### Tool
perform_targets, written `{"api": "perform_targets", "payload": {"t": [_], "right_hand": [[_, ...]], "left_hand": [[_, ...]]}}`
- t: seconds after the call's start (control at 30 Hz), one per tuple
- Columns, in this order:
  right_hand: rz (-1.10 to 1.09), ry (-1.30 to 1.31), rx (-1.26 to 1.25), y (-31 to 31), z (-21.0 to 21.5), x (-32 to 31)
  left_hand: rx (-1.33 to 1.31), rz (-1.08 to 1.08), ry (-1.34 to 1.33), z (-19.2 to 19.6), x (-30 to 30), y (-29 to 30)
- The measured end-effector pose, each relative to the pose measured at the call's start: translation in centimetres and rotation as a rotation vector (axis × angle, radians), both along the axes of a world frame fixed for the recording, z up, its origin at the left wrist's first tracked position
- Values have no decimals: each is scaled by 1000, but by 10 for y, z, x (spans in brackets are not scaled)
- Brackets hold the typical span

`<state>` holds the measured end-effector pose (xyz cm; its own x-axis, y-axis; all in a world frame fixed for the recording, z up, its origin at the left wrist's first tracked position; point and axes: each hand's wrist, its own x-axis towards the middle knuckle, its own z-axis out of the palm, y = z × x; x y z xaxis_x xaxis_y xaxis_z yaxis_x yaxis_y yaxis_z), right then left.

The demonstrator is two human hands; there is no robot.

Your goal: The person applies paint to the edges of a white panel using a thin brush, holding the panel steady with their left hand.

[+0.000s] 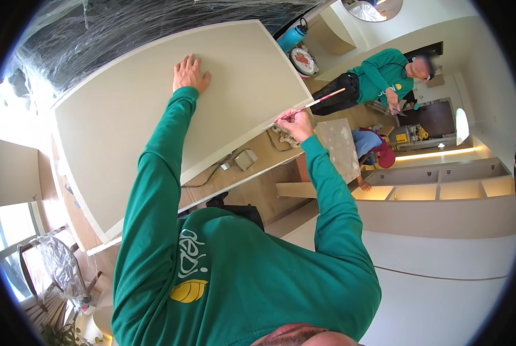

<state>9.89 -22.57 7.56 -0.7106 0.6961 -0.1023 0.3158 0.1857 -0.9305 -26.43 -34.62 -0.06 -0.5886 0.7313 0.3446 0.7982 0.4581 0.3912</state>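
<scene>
Two hands at one big pale panel [229, 95], which lies flat over the wooden desk [266, 157], long axis running approx. lower L to upper R in view. R hand [297, 124] is the nearer one to the panel's near edge, close to its R corner; fingers clamped on a slim red-&-white stick [321, 100]. Stick's axis runs approx. parallel w/ that edge: one end down by the edge, the other pointing up-R past the corner. L hand [190, 75] is well apart from it, palm-down toward the panel's far side, fingers a bit apart, nothing gripped.

Containers: blue bottle [291, 38] & round tin [302, 60] w/ red-patterned top, just beyond the panel's R end; both look shut, can't tell contents. On the desk, by the near edge: crumpled cloth [282, 138], grey box [246, 160] w/ cable [207, 179]. Farther R, low cabinet [431, 216] w/ open compartments [414, 192], lit inside; a crouching co-worker's hand [364, 185] is at its L end. Standing co-worker [379, 75] holds smth small, kind unclear.
</scene>
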Motion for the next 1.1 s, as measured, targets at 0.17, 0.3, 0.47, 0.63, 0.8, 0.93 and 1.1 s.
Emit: {"api": "perform_targets", "payload": {"t": [0.17,0.3,0.47,0.63,0.8,0.93,1.1], "right_hand": [[3,28,27,13,4,6],[82,-37,-48,-16,15,-15],[48,-55,-63,0,3,-6],[7,-4,3,22,-1,5],[-21,-61,107,45,-1,15],[-27,-37,113,59,-2,18],[-60,-74,176,72,2,22]], "left_hand": [[5,6,5,-2,1,2],[6,10,0,-4,0,1],[14,0,-2,-3,0,3],[6,0,-10,-1,1,2],[-1,4,-4,-1,2,2],[3,10,16,-5,-1,3],[-2,12,13,-6,0,5]]}}
